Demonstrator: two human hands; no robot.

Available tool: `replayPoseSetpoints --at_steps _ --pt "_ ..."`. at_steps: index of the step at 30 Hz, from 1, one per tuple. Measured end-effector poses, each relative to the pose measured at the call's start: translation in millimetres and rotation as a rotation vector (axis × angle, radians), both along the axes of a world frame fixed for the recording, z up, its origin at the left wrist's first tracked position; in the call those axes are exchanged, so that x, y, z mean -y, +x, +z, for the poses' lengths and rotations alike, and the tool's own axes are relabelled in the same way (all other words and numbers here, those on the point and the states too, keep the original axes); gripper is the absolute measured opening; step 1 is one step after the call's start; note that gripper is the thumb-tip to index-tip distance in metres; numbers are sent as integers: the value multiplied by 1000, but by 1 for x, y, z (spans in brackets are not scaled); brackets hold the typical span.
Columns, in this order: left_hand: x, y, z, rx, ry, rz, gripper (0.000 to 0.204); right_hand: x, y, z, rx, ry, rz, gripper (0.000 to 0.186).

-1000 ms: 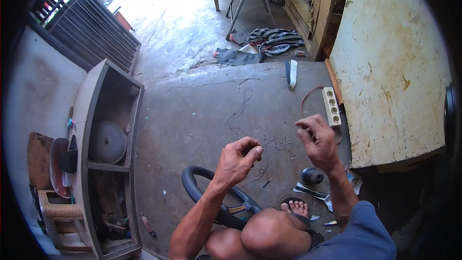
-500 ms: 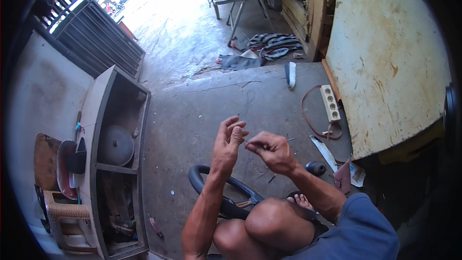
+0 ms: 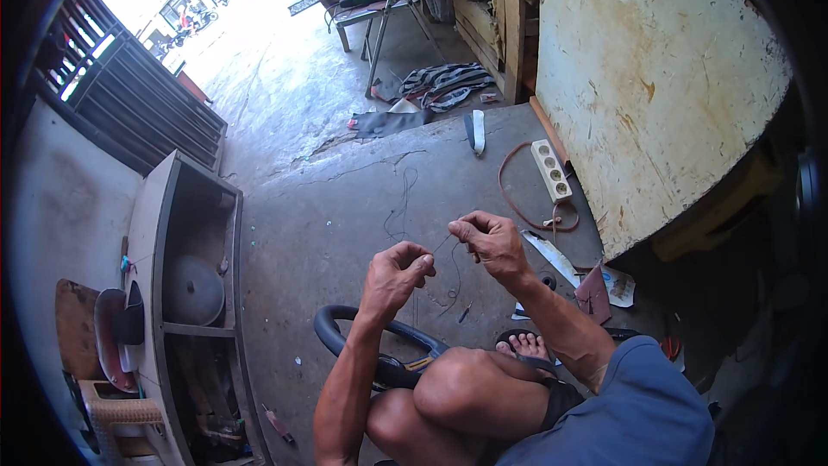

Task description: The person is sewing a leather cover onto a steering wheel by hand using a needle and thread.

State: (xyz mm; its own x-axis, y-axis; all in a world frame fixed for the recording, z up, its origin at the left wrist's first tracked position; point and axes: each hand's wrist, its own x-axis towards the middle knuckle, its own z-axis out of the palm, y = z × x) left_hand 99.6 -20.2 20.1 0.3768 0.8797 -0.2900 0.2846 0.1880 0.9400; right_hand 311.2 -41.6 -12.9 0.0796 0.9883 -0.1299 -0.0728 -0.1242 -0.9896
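Observation:
My left hand [image 3: 397, 278] pinches a thin dark thread [image 3: 444, 242], fingertips pressed together. Higher and to the right, my right hand [image 3: 492, 243] pinches the same thread, which runs slanting across the short gap between the hands. Loose loops of it trail below and lie on the floor beyond them. Under my left forearm rests a dark steering wheel [image 3: 332, 328], partly hidden by the forearm and my knee. Whether a needle is in either hand is too small to tell.
An open-fronted cabinet [image 3: 164, 242] stands at the left. At the right are a white power strip [image 3: 550, 171] with a reddish cord, a white-and-dark strip [image 3: 476, 132], a brown scrap [image 3: 592, 295] and a large worn board [image 3: 655, 95]. Striped cloth [image 3: 446, 86] lies farther off.
My hands have moved apart, the right one up and the left one slightly down, and the thread now shows stretched between them. My left fingers have closed into a pinch. The view has shifted.

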Motion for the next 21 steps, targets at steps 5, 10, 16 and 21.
replayPoseSetpoints --at_steps 5,10,16,21 --pt "2 -8 3 -30 16 26 21 2 4 -4 -7 8 -87 35" --pt "3 -12 -1 -63 34 43 20 12 27 -17 15 28 -278 33" --pt "5 -8 -8 -96 227 17 19 102 90 -60 525 95 -146 27" --pt "17 -12 6 -164 217 -20 10 244 132 -120 1042 -371 415 28"
